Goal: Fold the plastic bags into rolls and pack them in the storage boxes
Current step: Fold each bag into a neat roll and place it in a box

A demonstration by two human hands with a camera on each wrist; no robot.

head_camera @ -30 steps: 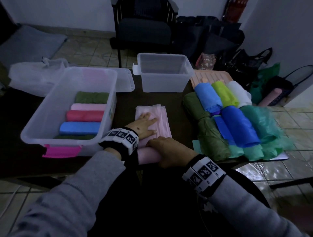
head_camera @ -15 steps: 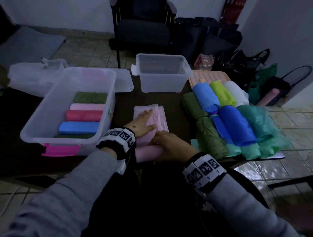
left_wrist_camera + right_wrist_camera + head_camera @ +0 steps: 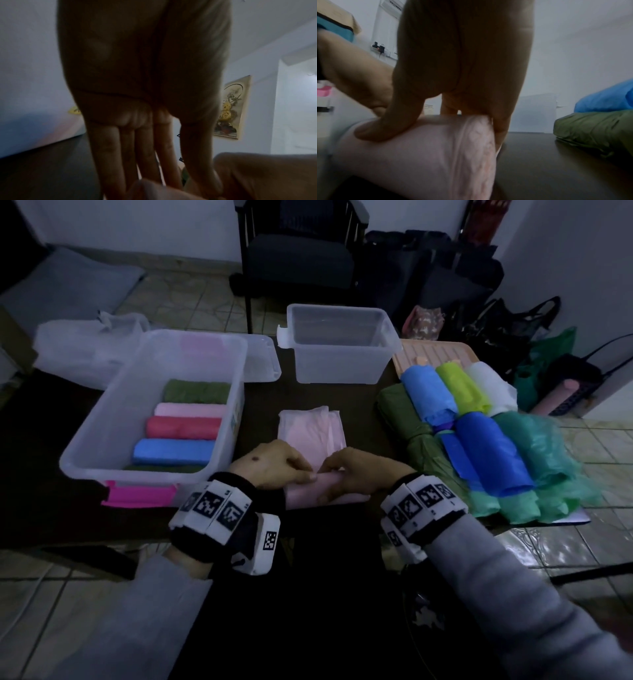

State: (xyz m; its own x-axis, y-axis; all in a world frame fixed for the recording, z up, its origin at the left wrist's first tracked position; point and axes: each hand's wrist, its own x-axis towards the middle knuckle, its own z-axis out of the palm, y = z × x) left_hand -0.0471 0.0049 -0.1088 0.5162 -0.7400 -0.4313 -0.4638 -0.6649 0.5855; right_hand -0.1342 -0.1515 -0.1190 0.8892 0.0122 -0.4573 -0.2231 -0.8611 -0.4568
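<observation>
A pale pink plastic bag (image 3: 310,431) lies flat on the dark table (image 3: 260,405), its near end wound into a roll (image 3: 337,496) at the table's front edge. My left hand (image 3: 274,463) and right hand (image 3: 356,474) sit side by side on that roll. In the right wrist view the right hand (image 3: 412,121) has its thumb on the near side of the pink roll (image 3: 428,155) and its fingers behind it. The left hand (image 3: 171,180) reaches down with long fingers over the roll's far side, thumb beside them.
A clear storage box (image 3: 102,422) on the left holds several rolls: green, pink, red, blue. An empty clear box (image 3: 339,371) stands behind the pink bag, with a lid (image 3: 262,361) beside it. Green, blue, lime and white bags (image 3: 479,440) are piled on the right.
My left hand drew back from the flat part of the pink bag onto the roll beside the right hand. The roll has advanced a little up the bag.
</observation>
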